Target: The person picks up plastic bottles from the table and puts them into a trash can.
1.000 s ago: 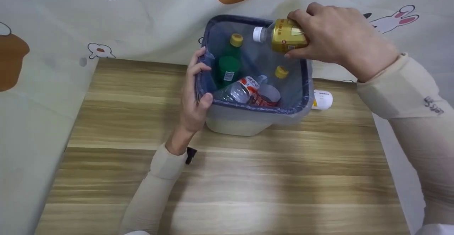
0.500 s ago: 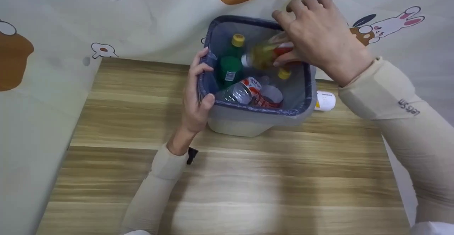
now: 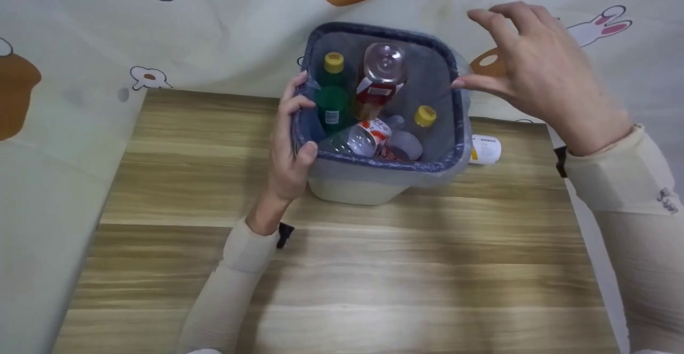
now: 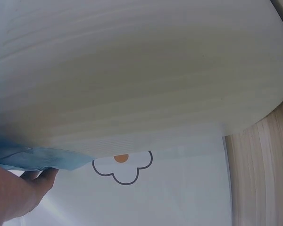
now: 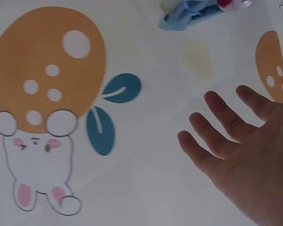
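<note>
My left hand [image 3: 291, 153] grips the left rim of a lined trash bin [image 3: 368, 168], its fingertips over the edge and thumb at the near corner. In the left wrist view the pale bin wall [image 4: 146, 80] fills most of the picture. My right hand [image 3: 550, 70] hangs above the bin's right rim, fingers spread and holding nothing; the right wrist view shows the same bare palm [image 5: 259, 165]. Inside the bin, a bottle with a red label [image 3: 378, 84] stands base up. Around it are a green bottle [image 3: 332, 102], a clear bottle [image 3: 360, 139] and a yellow-capped bottle [image 3: 425, 116].
A white bottle [image 3: 486, 149] lies on the wood-grain table [image 3: 342, 268], just right of the bin and partly hidden behind it. Behind the table hangs a pale cloth [image 3: 240, 28] with cartoon prints.
My right hand has let go of the bottle with the gold and red label and moved up and right. That bottle now sits base up in the bin. My left hand stays on the rim.
</note>
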Action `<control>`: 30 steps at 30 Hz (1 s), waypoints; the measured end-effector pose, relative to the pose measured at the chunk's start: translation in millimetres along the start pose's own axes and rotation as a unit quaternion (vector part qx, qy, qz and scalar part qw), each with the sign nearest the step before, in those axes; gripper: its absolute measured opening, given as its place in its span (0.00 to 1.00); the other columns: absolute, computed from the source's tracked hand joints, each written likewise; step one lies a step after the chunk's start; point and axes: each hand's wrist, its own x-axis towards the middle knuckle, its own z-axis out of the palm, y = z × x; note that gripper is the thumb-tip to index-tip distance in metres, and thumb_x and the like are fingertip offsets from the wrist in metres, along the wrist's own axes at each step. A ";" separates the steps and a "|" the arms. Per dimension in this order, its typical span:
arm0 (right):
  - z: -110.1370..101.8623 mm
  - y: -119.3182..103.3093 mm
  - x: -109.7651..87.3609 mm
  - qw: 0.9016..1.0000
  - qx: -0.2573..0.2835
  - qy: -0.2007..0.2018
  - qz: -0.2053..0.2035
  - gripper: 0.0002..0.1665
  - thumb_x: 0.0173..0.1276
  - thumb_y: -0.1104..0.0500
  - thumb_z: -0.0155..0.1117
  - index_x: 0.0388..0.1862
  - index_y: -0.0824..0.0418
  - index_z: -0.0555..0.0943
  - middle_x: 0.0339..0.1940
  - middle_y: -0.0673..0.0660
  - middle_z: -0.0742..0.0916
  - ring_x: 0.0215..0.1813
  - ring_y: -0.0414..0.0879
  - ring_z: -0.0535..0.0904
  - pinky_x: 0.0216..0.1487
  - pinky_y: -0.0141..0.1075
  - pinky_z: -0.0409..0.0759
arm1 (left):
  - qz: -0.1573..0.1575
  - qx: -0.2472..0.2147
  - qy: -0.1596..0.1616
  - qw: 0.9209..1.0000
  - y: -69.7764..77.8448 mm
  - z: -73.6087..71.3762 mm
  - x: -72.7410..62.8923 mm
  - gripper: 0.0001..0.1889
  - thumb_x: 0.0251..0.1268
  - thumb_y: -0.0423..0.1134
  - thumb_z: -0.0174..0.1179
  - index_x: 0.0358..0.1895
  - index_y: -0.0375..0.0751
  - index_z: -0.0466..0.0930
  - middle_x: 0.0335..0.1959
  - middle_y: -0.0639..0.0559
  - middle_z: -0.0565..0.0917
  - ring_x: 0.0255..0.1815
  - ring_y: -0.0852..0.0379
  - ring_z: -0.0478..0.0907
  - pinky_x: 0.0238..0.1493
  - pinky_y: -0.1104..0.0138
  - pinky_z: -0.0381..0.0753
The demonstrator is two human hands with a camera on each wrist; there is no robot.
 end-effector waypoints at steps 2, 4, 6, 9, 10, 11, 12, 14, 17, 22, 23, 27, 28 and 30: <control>6.4 7.7 -6.7 1.000 0.011 -0.016 0.018 0.51 0.63 0.35 0.66 0.78 0.57 0.62 0.69 0.69 0.72 0.69 0.67 0.66 0.71 0.58 0.61 | -0.001 0.003 0.002 1.000 0.0 -1.1 -0.4 0.38 0.63 0.70 0.48 0.57 0.36 0.67 0.75 0.44 0.60 0.75 0.46 0.57 0.69 0.50 0.64; 11.7 13.9 -12.8 0.999 0.021 -0.026 0.036 0.50 0.64 0.35 0.65 0.78 0.56 0.61 0.69 0.70 0.71 0.69 0.68 0.66 0.70 0.59 0.61 | -0.001 0.007 0.002 1.000 0.1 -2.2 -0.3 0.39 0.63 0.70 0.48 0.57 0.35 0.66 0.75 0.45 0.60 0.75 0.46 0.57 0.69 0.50 0.65; 16.1 18.7 -18.1 0.998 0.029 -0.032 0.049 0.50 0.65 0.35 0.65 0.78 0.56 0.61 0.69 0.70 0.71 0.68 0.68 0.66 0.69 0.60 0.62 | 0.001 0.008 0.002 1.000 0.2 -3.3 0.1 0.39 0.64 0.70 0.48 0.57 0.34 0.66 0.75 0.45 0.60 0.75 0.45 0.57 0.69 0.50 0.64; 22.1 24.2 -23.5 0.997 0.038 -0.037 0.054 0.49 0.65 0.34 0.64 0.78 0.56 0.61 0.67 0.71 0.72 0.67 0.69 0.67 0.68 0.61 0.63 | 0.003 0.007 0.002 1.000 0.5 -4.7 0.5 0.39 0.64 0.70 0.47 0.57 0.34 0.66 0.75 0.44 0.60 0.75 0.45 0.57 0.70 0.50 0.64; 24.0 25.7 -24.6 0.997 0.042 -0.038 0.053 0.49 0.65 0.35 0.65 0.77 0.56 0.61 0.67 0.71 0.72 0.67 0.69 0.67 0.68 0.62 0.63 | 0.004 0.005 0.003 1.000 0.6 -5.1 0.6 0.39 0.64 0.70 0.47 0.57 0.34 0.66 0.75 0.44 0.60 0.75 0.45 0.56 0.69 0.50 0.64; 25.7 27.0 -25.6 0.997 0.046 -0.039 0.052 0.49 0.65 0.35 0.65 0.77 0.57 0.62 0.66 0.72 0.73 0.66 0.70 0.67 0.67 0.62 0.63 | 0.005 0.002 0.005 1.000 0.7 -5.4 0.6 0.38 0.64 0.70 0.48 0.57 0.35 0.66 0.75 0.44 0.60 0.75 0.45 0.56 0.69 0.49 0.64; 27.5 28.1 -26.2 0.997 0.051 -0.039 0.049 0.49 0.65 0.35 0.66 0.77 0.57 0.62 0.66 0.72 0.73 0.66 0.70 0.68 0.67 0.62 0.63 | 0.006 0.000 0.006 1.000 0.8 -5.8 0.6 0.38 0.64 0.70 0.48 0.57 0.35 0.66 0.75 0.43 0.60 0.75 0.45 0.56 0.69 0.49 0.64; 30.6 29.9 -27.0 0.997 0.059 -0.036 0.041 0.49 0.64 0.36 0.67 0.76 0.58 0.63 0.66 0.71 0.73 0.65 0.70 0.68 0.67 0.62 0.64 | 0.009 -0.004 0.008 1.000 1.1 -6.7 0.5 0.38 0.65 0.69 0.48 0.57 0.35 0.67 0.75 0.43 0.60 0.75 0.44 0.57 0.68 0.46 0.66; 34.0 31.7 -28.7 0.997 0.063 -0.031 0.034 0.49 0.63 0.38 0.68 0.75 0.60 0.64 0.67 0.71 0.73 0.64 0.70 0.69 0.65 0.62 0.65 | 0.009 -0.008 0.009 1.000 1.1 -7.4 0.1 0.37 0.65 0.68 0.48 0.57 0.36 0.67 0.75 0.43 0.60 0.75 0.44 0.57 0.65 0.42 0.66; 37.2 33.2 -33.4 0.997 0.063 -0.035 0.036 0.49 0.64 0.38 0.69 0.76 0.60 0.64 0.65 0.71 0.74 0.61 0.70 0.71 0.62 0.62 0.67 | 0.006 -0.003 0.008 1.000 1.2 -7.6 0.1 0.39 0.65 0.69 0.48 0.57 0.33 0.65 0.75 0.42 0.60 0.75 0.44 0.56 0.67 0.43 0.66; 37.6 33.3 -34.6 0.997 0.063 -0.037 0.038 0.49 0.64 0.38 0.68 0.76 0.59 0.64 0.64 0.71 0.75 0.60 0.69 0.72 0.61 0.62 0.68 | 0.006 -0.002 0.008 1.000 1.3 -7.6 0.2 0.39 0.65 0.69 0.48 0.57 0.32 0.65 0.75 0.42 0.60 0.75 0.44 0.56 0.67 0.45 0.66; 40.7 34.6 -38.9 0.996 0.064 -0.041 0.041 0.47 0.65 0.39 0.68 0.75 0.60 0.64 0.59 0.71 0.76 0.53 0.67 0.72 0.56 0.61 0.69 | 0.007 0.001 0.008 1.000 1.2 -7.2 0.4 0.39 0.65 0.69 0.48 0.57 0.32 0.65 0.75 0.42 0.60 0.75 0.44 0.56 0.69 0.49 0.65; 41.7 35.2 -39.8 0.996 0.065 -0.044 0.043 0.47 0.65 0.39 0.67 0.75 0.60 0.64 0.58 0.71 0.76 0.52 0.67 0.72 0.55 0.62 0.69 | 0.008 0.001 0.008 1.000 1.2 -7.1 0.5 0.39 0.65 0.69 0.48 0.57 0.32 0.65 0.75 0.42 0.60 0.75 0.44 0.56 0.69 0.49 0.65; 44.0 36.8 -41.3 0.995 0.069 -0.053 0.052 0.48 0.65 0.38 0.67 0.76 0.60 0.64 0.60 0.71 0.75 0.55 0.68 0.72 0.57 0.62 0.68 | 0.007 0.001 0.008 1.000 1.2 -6.6 0.7 0.39 0.65 0.69 0.48 0.57 0.33 0.65 0.75 0.42 0.60 0.75 0.44 0.56 0.69 0.49 0.65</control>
